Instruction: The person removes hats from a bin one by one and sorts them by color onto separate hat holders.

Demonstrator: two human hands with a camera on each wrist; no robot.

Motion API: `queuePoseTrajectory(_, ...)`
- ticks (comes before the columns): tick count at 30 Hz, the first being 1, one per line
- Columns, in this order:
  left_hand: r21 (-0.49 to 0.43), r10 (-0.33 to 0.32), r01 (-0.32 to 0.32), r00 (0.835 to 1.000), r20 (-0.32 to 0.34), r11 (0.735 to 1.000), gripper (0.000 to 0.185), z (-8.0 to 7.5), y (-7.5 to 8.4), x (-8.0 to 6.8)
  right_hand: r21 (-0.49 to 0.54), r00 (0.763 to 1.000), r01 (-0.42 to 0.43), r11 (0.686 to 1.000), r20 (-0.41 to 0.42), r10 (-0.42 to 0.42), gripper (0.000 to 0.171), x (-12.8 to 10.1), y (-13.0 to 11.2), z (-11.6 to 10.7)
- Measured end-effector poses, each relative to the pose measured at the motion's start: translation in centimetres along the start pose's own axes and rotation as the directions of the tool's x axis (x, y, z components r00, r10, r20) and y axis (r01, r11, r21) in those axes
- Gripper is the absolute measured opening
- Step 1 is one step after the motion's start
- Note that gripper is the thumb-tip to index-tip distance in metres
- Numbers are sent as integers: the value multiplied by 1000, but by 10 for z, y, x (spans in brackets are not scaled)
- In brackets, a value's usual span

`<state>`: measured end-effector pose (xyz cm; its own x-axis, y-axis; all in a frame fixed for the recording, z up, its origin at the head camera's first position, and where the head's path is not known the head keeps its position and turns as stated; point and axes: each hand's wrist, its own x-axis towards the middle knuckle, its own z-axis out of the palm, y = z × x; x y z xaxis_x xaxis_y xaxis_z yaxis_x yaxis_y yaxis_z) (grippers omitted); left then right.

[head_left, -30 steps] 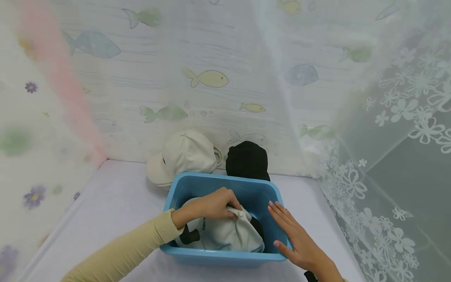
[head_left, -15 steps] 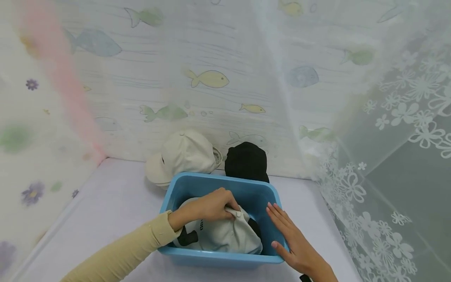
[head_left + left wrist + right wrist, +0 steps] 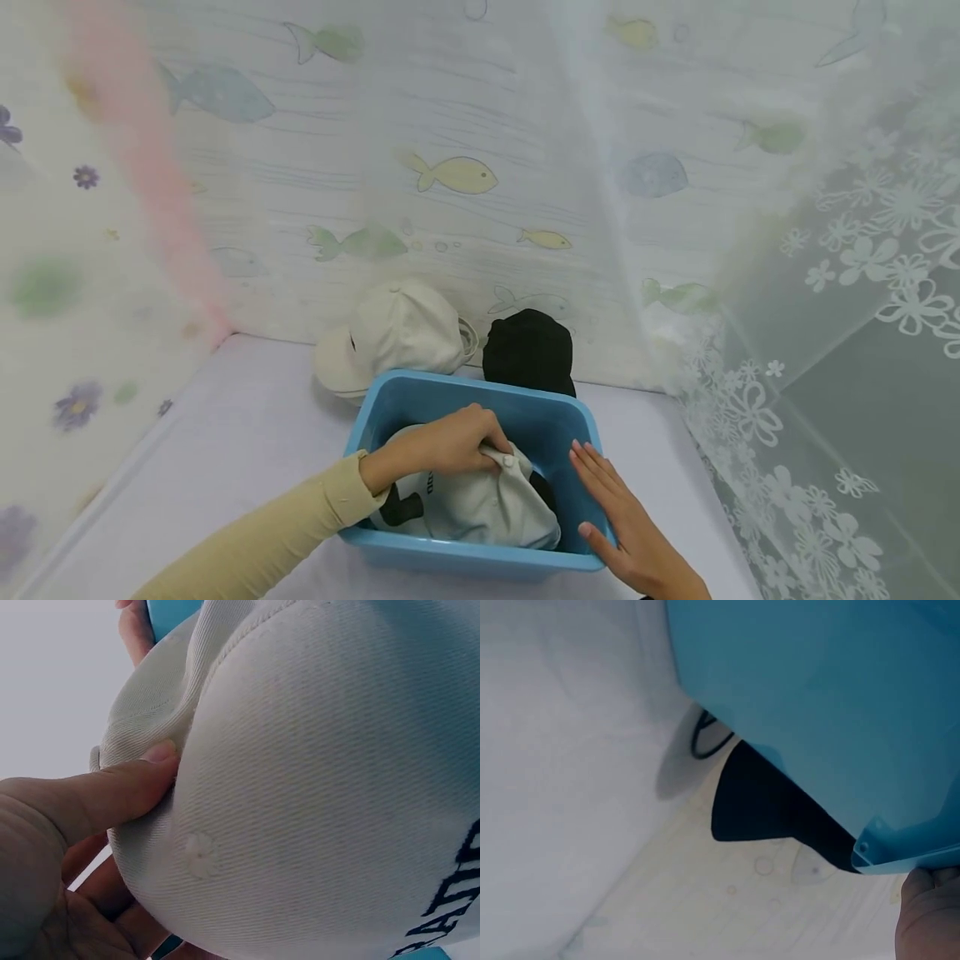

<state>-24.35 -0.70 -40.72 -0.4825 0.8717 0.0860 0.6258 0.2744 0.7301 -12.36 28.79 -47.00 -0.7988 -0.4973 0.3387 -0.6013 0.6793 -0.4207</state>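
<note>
From the head view, a white cap [image 3: 472, 508] lying inside a blue plastic bin [image 3: 480, 400] on the table [image 3: 247, 417] was seen pinched by the left hand [image 3: 442, 442]; the right hand [image 3: 626, 521] was laid flat, fingers straight, on the bin's right rim. From the left wrist, the cap [image 3: 322, 787] was seen gripped by curled fingers [image 3: 105, 795]. From the right wrist, the bin's wall [image 3: 817, 697] was seen touched by a fingertip [image 3: 928, 915].

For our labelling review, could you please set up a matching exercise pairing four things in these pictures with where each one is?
Things:
1. pale grey cap with black lettering
2. cream baseball cap
3. black cap
4. right hand

Places:
A. behind the tub, left
B. flat on the tub's right wall
C. inside the blue plastic tub, pinched by the left hand
D. behind the tub, right

Pairs: 1-C, 2-A, 3-D, 4-B
</note>
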Motion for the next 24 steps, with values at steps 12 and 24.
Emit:
queuePoseTrajectory(12,13,-8,8,1000,-7,1000,20,-2,3,-1,4,999,-9,1000,-35,9,78,-1,-1,2)
queuePoseTrajectory(24,-5,-107,107,991,-76,994,19,-3,6,-5,57,997,39,998,-75,-34,66,1,-1,3)
